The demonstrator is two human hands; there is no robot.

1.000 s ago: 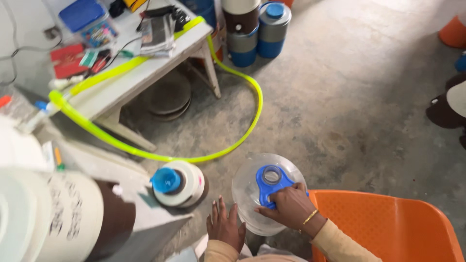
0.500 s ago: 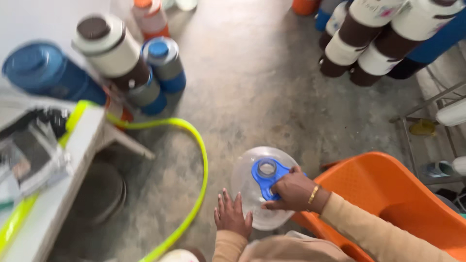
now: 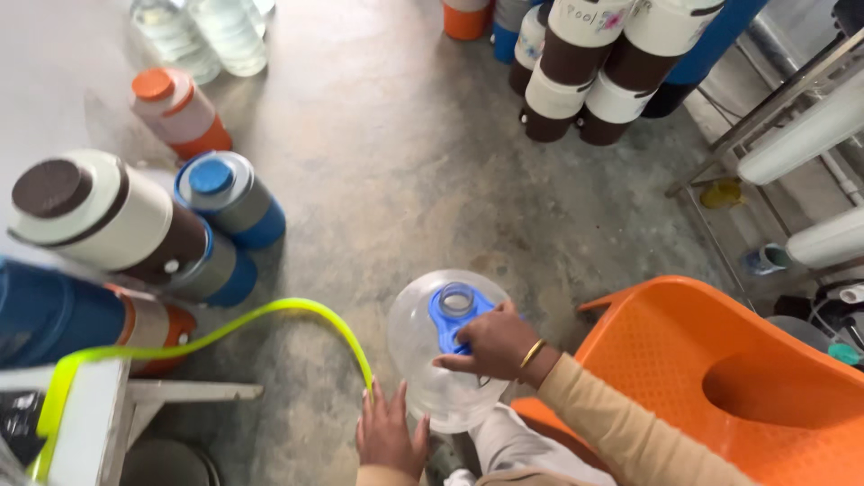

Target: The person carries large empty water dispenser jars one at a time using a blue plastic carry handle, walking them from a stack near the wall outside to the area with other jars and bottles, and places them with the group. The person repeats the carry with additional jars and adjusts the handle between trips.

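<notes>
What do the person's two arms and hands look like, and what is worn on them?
Both hands are bare, without gloves. The right hand has a thin gold-coloured bangle at the wrist, and a long beige sleeve covers the arm. The left hand shows no ring or bracelet; only a beige cuff edge appears at the frame bottom.

**Soft daylight, blurred edges**

Even, diffuse light filled the scene, brightest at the upper left, where the concrete floor [image 3: 378, 153] washed out pale. Shadows were faint and short. Wide-angle distortion bent the edges, and the nearest jugs [image 3: 99, 225] at left appeared soft.
</notes>
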